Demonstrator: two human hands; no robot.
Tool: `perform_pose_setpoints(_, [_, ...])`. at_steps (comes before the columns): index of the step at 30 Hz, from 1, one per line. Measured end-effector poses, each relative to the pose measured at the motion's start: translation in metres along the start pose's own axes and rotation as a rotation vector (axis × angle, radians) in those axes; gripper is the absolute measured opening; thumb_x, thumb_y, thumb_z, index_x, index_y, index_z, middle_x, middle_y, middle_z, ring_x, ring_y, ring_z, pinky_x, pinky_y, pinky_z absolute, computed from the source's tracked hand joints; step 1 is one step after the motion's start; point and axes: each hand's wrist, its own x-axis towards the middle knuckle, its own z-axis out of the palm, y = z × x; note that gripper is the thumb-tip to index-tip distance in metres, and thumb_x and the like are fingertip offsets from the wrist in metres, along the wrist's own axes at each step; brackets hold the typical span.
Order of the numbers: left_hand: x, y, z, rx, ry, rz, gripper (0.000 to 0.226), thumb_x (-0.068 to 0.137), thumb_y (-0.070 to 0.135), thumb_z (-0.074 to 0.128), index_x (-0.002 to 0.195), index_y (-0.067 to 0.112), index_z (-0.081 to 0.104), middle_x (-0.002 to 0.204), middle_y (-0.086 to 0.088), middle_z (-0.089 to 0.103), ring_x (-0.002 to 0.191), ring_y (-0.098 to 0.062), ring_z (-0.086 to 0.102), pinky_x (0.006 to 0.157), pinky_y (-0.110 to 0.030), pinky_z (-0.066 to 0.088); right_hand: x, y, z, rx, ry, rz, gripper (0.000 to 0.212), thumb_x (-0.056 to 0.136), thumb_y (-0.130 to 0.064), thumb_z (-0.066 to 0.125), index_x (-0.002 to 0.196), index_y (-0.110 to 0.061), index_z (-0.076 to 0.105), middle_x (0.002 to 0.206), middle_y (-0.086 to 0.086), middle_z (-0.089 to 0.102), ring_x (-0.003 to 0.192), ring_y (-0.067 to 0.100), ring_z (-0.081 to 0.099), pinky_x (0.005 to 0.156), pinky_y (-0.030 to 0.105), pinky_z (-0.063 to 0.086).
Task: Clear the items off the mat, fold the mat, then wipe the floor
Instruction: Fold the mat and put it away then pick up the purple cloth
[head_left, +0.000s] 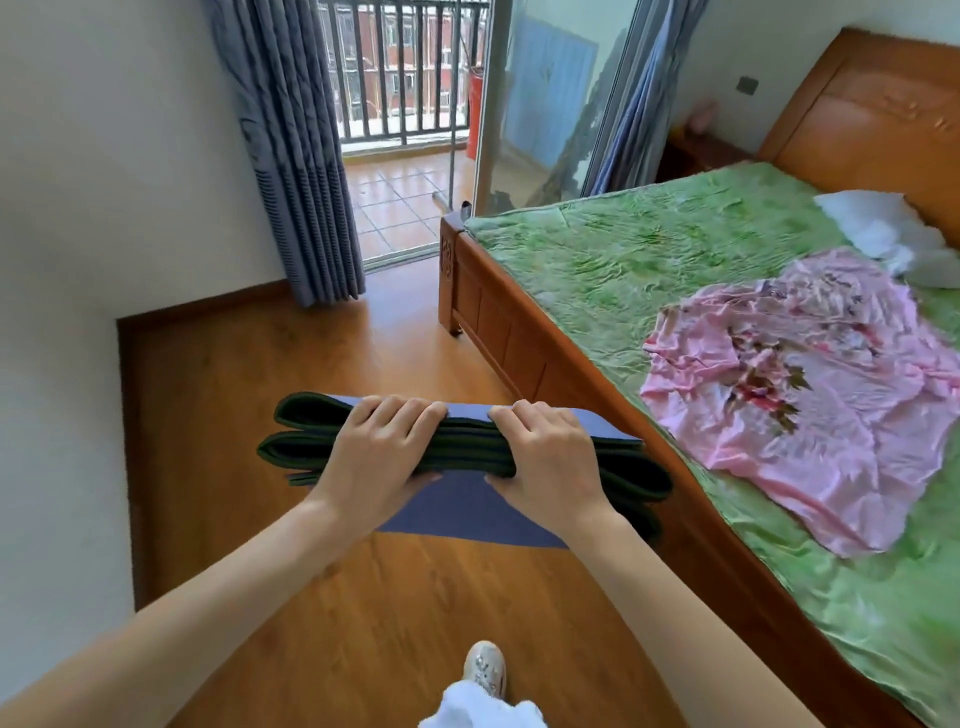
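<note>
Gripping the folded mat from above, the left hand and the right hand are seen side by side at its middle, fingers curled over the top edge and thumbs tucked underneath, so that the stacked layers are pinched together and kept from springing open. The mat is held in the air above the wooden floor, just beside the bed, with one blue flap hanging loose below the bundle. The central two-handed hold is judged to balance the bundle, whose looped ends stick out on both sides. Folding appears largely done; a place to set the mat down is probably needed before the floor can be wiped. A pink cloth is spread on the bed.
</note>
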Motion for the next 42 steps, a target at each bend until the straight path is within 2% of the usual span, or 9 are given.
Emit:
perform_pose_setpoints(6, [0.067, -0.023, 0.04, 0.032, -0.002, -0.089, 0.072, 0.056, 0.042, 0.085, 0.111, 0.012, 0.05, 0.1, -0.005, 0.067, 0.088, -0.027, 0.063, 0.083, -0.034, 0.036, 0.077, 0.06, 0.029, 0.041, -0.029, -0.1, 0.058, 0.051, -0.034, 0.085, 0.101, -0.015, 0.062, 0.086, 0.001, 0.065, 0.075, 0.022, 0.062, 0.067, 0.033, 0.051])
perform_pose_setpoints(15, [0.14, -0.086, 0.086, 0.028, -0.04, -0.186, 0.072, 0.054, 0.041, 0.086, 0.111, 0.014, 0.051, 0.1, -0.004, 0.067, 0.089, -0.026, 0.063, 0.084, -0.034, 0.036, 0.184, 0.1, 0.078, 0.08, -0.072, -0.173, 0.061, 0.05, -0.036, 0.085, 0.103, -0.016, 0.062, 0.088, 0.0, 0.065, 0.077, 0.022, 0.063, 0.069, 0.034, 0.053])
perform_pose_setpoints(23, [0.208, -0.196, 0.143, 0.015, -0.036, -0.163, 0.077, 0.05, 0.042, 0.088, 0.111, 0.016, 0.049, 0.098, -0.002, 0.068, 0.087, -0.024, 0.065, 0.085, -0.033, 0.037, 0.308, 0.108, 0.142, 0.089, -0.092, -0.163, 0.06, 0.05, -0.04, 0.083, 0.102, -0.019, 0.062, 0.086, -0.003, 0.065, 0.075, 0.019, 0.062, 0.066, 0.031, 0.052])
perform_pose_setpoints(27, [0.249, -0.257, 0.159, 0.004, -0.029, -0.15, 0.077, 0.049, 0.041, 0.089, 0.11, 0.016, 0.049, 0.097, -0.002, 0.069, 0.085, -0.024, 0.065, 0.081, -0.035, 0.052, 0.377, 0.109, 0.164, 0.085, -0.075, -0.16, 0.061, 0.05, -0.043, 0.083, 0.102, -0.019, 0.062, 0.087, -0.003, 0.065, 0.076, 0.018, 0.062, 0.067, 0.031, 0.052])
perform_pose_setpoints(35, [0.327, -0.351, 0.2, 0.017, -0.014, -0.123, 0.079, 0.048, 0.039, 0.09, 0.109, 0.015, 0.048, 0.097, -0.005, 0.069, 0.084, -0.026, 0.066, 0.08, -0.038, 0.054, 0.492, 0.124, 0.208, 0.083, -0.042, -0.115, 0.061, 0.048, -0.04, 0.085, 0.101, -0.018, 0.062, 0.084, -0.002, 0.064, 0.074, 0.021, 0.062, 0.065, 0.032, 0.052])
perform_pose_setpoints(42, [0.399, -0.419, 0.255, 0.02, -0.082, -0.169, 0.069, 0.046, 0.038, 0.091, 0.103, 0.014, 0.061, 0.093, -0.004, 0.069, 0.083, -0.026, 0.065, 0.079, -0.038, 0.053, 0.589, 0.157, 0.256, 0.054, -0.079, -0.115, 0.062, 0.047, -0.043, 0.085, 0.099, -0.019, 0.063, 0.083, -0.002, 0.065, 0.073, 0.021, 0.063, 0.064, 0.033, 0.052])
